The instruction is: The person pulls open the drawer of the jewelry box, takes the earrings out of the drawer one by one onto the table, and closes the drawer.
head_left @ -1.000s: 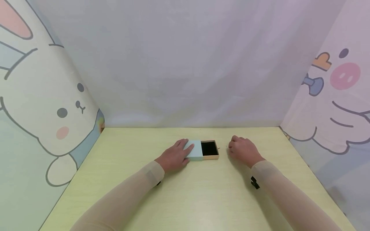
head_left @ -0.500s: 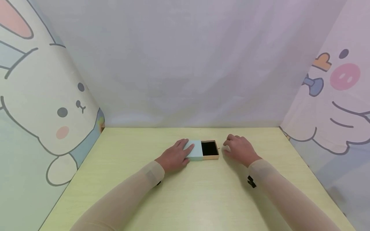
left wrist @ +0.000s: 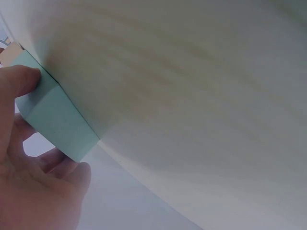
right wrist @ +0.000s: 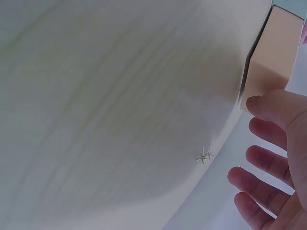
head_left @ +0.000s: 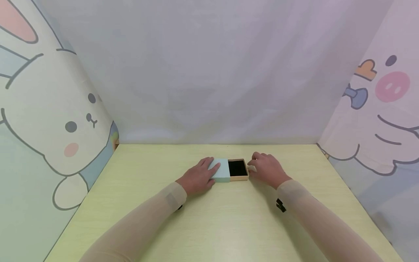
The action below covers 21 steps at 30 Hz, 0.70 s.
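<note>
A light-blue drawer box (head_left: 223, 170) lies on the table, its tan inner drawer (head_left: 239, 178) pulled partly out to the right, showing a black lining. My left hand (head_left: 196, 178) grips the blue sleeve; in the left wrist view the thumb is on one side of the box (left wrist: 61, 120) and fingers on the other. At the drawer's outer end is my right hand (head_left: 268, 170). Its thumb touches the tan drawer (right wrist: 271, 55) in the right wrist view, while the other fingers are bent and spread. Whether they hold the small pull tab is hidden.
Small silver star-shaped earrings (right wrist: 204, 155) lie on the table near the right hand's fingers. The pale wooden table (head_left: 216, 225) ends at a light curtain (head_left: 212, 72) behind; cartoon-printed cloths (head_left: 42, 127) hang at both sides.
My right hand has moved left, from a short gap away to the drawer's outer end. The left hand and the box stay put; the drawer remains equally far out.
</note>
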{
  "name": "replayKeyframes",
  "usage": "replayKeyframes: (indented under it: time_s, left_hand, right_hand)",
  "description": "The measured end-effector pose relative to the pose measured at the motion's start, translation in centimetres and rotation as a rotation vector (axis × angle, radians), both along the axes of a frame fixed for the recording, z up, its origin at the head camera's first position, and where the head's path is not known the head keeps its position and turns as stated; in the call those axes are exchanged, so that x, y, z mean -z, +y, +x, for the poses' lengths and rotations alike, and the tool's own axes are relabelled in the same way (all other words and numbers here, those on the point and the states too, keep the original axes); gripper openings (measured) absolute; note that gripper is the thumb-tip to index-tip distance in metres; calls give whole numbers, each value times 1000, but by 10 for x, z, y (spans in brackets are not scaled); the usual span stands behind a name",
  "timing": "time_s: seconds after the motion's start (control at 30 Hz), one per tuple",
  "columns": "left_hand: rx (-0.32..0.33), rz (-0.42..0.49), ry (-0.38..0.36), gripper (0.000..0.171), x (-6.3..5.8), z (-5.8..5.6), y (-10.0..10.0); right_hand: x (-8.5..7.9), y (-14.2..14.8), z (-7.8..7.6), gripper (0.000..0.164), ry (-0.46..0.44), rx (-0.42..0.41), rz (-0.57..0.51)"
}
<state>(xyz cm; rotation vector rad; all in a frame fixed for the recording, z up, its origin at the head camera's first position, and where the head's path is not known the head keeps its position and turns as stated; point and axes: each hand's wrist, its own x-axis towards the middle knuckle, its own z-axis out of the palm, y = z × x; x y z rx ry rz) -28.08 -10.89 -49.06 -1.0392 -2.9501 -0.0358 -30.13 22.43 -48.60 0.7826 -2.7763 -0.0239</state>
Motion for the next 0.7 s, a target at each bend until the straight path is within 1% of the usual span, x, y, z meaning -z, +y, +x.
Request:
replayKeyframes:
  time_s: [0.2, 0.43, 0.7]
  left_hand:
    - [1, 9, -9, 66, 1, 0, 0]
    - [3, 8, -9, 66, 2, -1, -1]
    - [-1, 6, -5, 66, 2, -1, -1]
  right_hand:
    - [0, -4, 0, 16, 22, -16, 30]
    - [0, -7, 1, 7, 56, -34, 27]
    - [4, -8, -2, 7, 77, -47, 18]
